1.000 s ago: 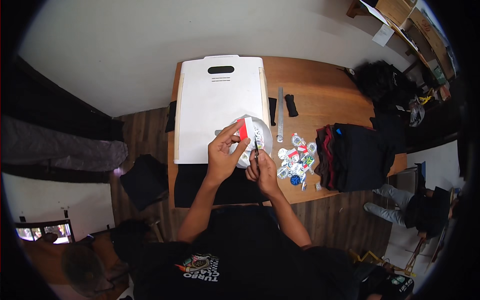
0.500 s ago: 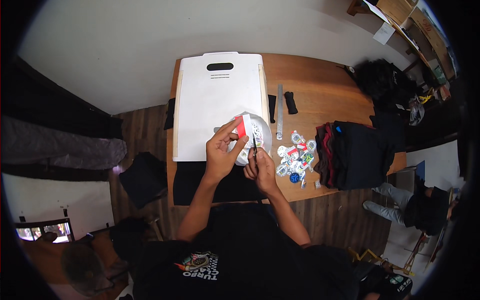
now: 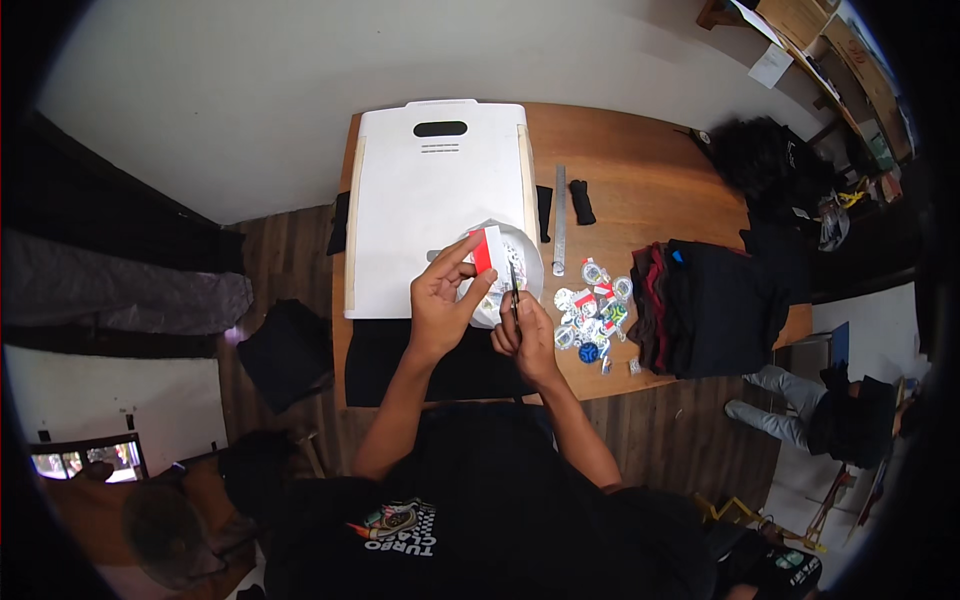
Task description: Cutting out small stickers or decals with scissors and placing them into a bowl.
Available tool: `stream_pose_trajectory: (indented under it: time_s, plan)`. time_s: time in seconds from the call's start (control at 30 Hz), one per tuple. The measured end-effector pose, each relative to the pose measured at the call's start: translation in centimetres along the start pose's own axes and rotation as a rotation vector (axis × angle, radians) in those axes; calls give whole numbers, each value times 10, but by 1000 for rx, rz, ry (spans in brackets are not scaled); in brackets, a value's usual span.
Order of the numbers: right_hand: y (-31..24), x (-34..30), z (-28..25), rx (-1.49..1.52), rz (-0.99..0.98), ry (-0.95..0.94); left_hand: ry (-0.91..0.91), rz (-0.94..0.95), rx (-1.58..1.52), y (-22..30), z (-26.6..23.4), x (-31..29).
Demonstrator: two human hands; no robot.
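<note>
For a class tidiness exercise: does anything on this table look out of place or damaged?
Nothing looks clearly damaged. Only the loose cutouts look untidy: they overlap at odd angles on the wooden table, beside the folded clothes.

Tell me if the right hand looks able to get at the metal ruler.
Probably yes: the ruler lies uncovered on the table, close by, though the right hand seems occupied by a slim dark tool.

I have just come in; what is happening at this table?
A person's left hand holds a red-and-white sticker over a white bowl, while the right hand holds what look like scissors. A sticker pile lies loose on the table, between the bowl and a clothes stack.
</note>
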State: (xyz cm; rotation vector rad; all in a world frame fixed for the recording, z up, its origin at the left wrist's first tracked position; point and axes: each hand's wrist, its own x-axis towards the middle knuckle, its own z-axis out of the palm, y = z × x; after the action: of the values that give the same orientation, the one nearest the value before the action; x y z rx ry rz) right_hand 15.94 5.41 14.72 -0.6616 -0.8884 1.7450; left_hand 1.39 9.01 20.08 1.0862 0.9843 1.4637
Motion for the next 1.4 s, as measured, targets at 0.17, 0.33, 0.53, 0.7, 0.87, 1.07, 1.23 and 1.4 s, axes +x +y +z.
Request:
stream_pose_trajectory:
  time_s: [0.17,0.33,0.53,0.7,0.87,1.07,1.23,1.4]
  plan:
    - [1,-5,3,51,17,-8,-6,7,-12,1,0,-1]
    - [0,-3,6,47,-3,-7,-23,17,-16,-1,0,-2]
    - [-2,-2,6,50,8,1,-22,7,-18,-2,0,-2]
    - [-2,-2,6,64,32,7,-7,15,-24,-3,0,-1]
    - [0,-3,4,68,33,-7,-4,9,-31,-1,1,-2]
    - [-2,0,6,71,14,0,-40,10,-21,-3,0,-2]
    - [-2,1,4,23,7,-11,-41,47,-2,-5,1,-3]
    - [-1,1,5,12,12,9,-26,79,21,-6,3,-4]
